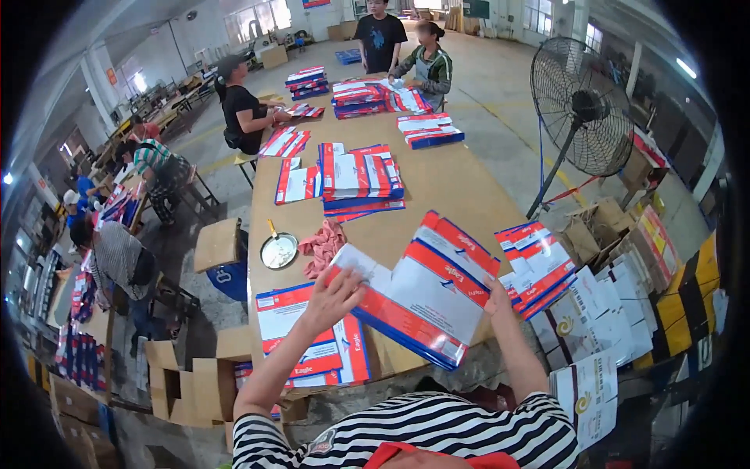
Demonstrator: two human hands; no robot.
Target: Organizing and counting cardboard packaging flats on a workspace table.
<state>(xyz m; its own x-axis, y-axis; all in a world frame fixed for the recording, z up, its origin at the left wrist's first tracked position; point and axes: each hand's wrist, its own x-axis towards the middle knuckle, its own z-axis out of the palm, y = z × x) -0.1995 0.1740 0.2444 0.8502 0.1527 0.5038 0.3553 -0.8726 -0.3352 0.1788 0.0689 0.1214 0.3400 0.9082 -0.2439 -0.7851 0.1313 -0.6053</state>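
Tilted above the near end of the table is a flat stack of printed red, white and blue sheets (437,293). My right hand (498,298) grips its right edge, the thumb on top and the other fingers mostly hidden. My left hand (336,299) lies with fingers spread over the white left part of the stack. Whether it presses on the sheets or only hovers is hard to tell. Below my left forearm lies another pile of like sheets (344,348). A further fanned pile (539,258) sits at the table's right edge.
On the table (461,184) are a pink cloth (323,246), a round metal dish (279,252) and taller sheet stacks (355,173). A large fan (582,105) stands right; cardboard boxes (191,383) stand lower left. People work around the far end.
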